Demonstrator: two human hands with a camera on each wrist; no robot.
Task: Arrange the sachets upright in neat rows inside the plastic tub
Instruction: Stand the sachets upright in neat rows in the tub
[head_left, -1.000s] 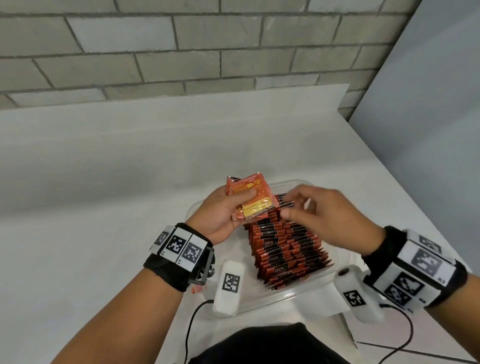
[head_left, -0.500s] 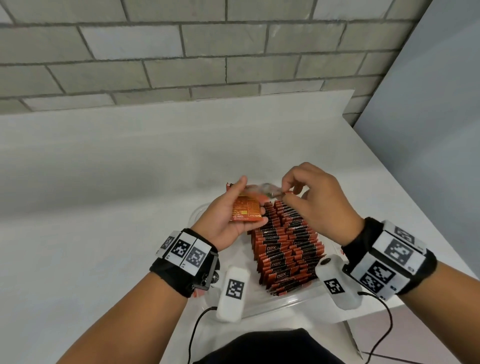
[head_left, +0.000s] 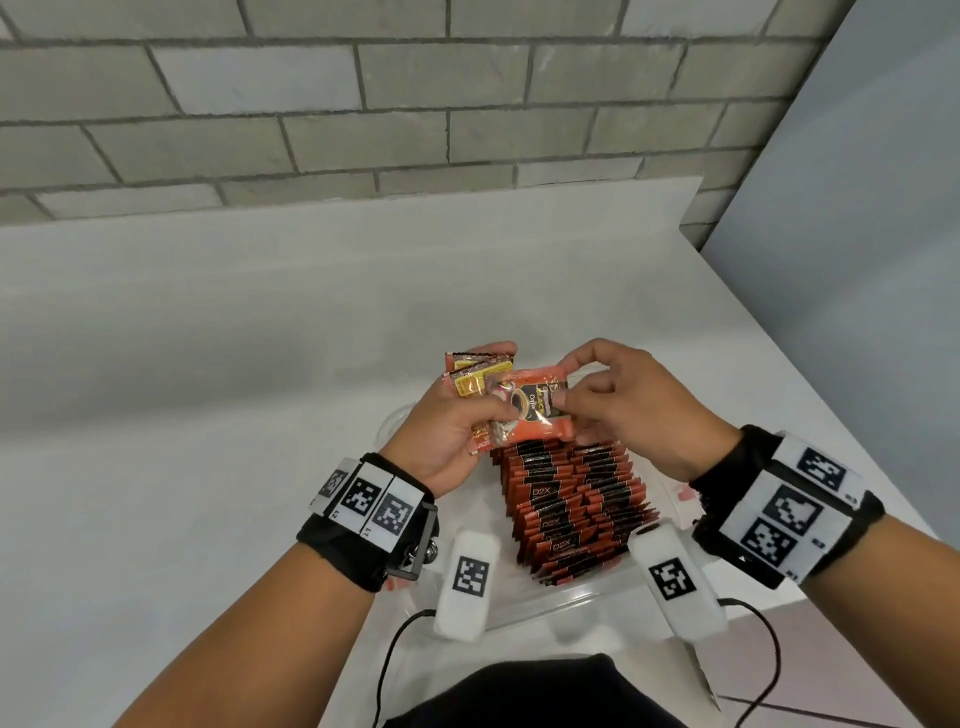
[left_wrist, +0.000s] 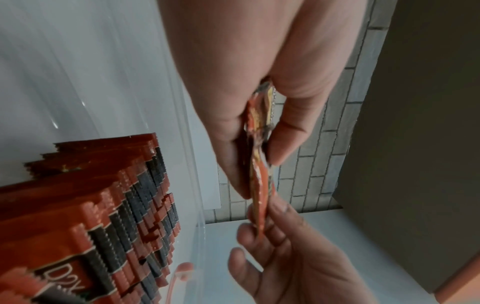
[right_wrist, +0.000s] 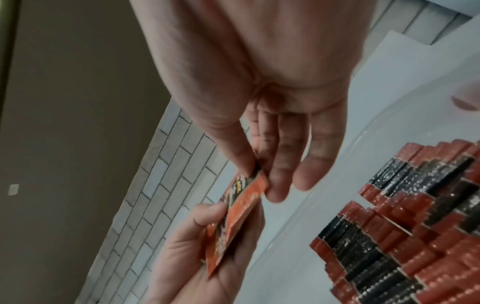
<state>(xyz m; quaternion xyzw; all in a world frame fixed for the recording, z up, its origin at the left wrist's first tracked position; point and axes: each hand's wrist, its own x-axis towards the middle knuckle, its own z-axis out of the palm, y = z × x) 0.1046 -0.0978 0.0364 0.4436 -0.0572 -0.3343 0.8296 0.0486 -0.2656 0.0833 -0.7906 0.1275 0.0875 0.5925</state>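
Observation:
My left hand (head_left: 457, 410) grips a small bunch of orange sachets (head_left: 475, 374) above the far end of the clear plastic tub (head_left: 587, 597). My right hand (head_left: 582, 395) pinches the right edge of the front sachet (head_left: 535, 410), a coffee one that faces me, between thumb and fingers. The left wrist view shows that bunch (left_wrist: 259, 144) edge-on between my left thumb and fingers, with the right fingers (left_wrist: 280, 216) on its end. In the right wrist view the pinched sachet (right_wrist: 241, 203) spans both hands. Two rows of upright red-and-black sachets (head_left: 566, 504) fill the tub beneath.
The tub sits near the front right corner of a white table (head_left: 208, 415). A grey brick wall (head_left: 363, 93) stands behind and a grey panel (head_left: 857, 260) to the right. Cables (head_left: 395, 649) hang off the wrist cameras at the table's front edge.
My right hand came over to the bunch and took the front sachet by its edge. That sachet now faces me flat, and both hands have risen slightly above the tub.

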